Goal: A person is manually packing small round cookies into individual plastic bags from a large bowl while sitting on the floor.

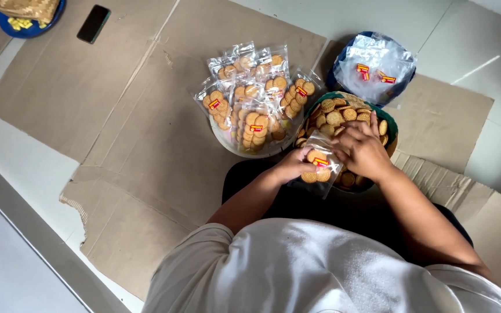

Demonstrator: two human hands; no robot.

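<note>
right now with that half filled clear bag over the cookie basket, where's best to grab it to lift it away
Probably by the empty open top of the clear bag, coming from the far side above the basket. The cookies sit low toward the person, so the upper plastic is flat and pinchable. The left hand already holds its near left edge; the right hand covers its right side.

Flattened cardboard (146, 127) covers the pale floor (7, 174). Well off from the hands, far up in the corner, a black phone (93, 24) lies on it — beside that, a blue plate (27, 26) with yellow bits under a woven mat (27, 8).
</note>
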